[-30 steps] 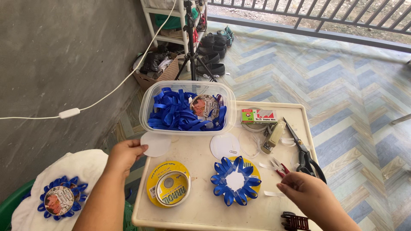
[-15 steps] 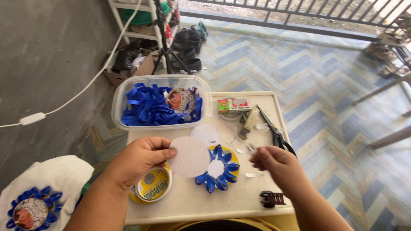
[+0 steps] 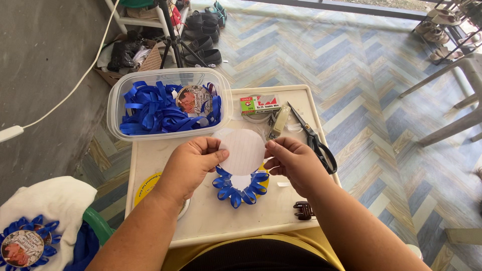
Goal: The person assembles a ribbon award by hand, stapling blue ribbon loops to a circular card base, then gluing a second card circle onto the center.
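Left hand (image 3: 188, 168) and right hand (image 3: 296, 163) both pinch the white round paper disc (image 3: 243, 150), fingers clamped on its edges at 9 and 3 o'clock. Disc is held just above the blue ribbon rosette (image 3: 240, 184) on the cream plastic bench (image 3: 150, 155). At 11 o'clock: clear plastic tub of blue ribbon loops (image 3: 168, 105). At 2 o'clock: black-handled scissors (image 3: 314, 140), cream stapler (image 3: 279, 121). Yellow tape roll (image 3: 145, 188) at 8 o'clock, partly under left wrist.

Home porch: shoe rack (image 3: 201, 30), tiled floor (image 3: 361, 75).
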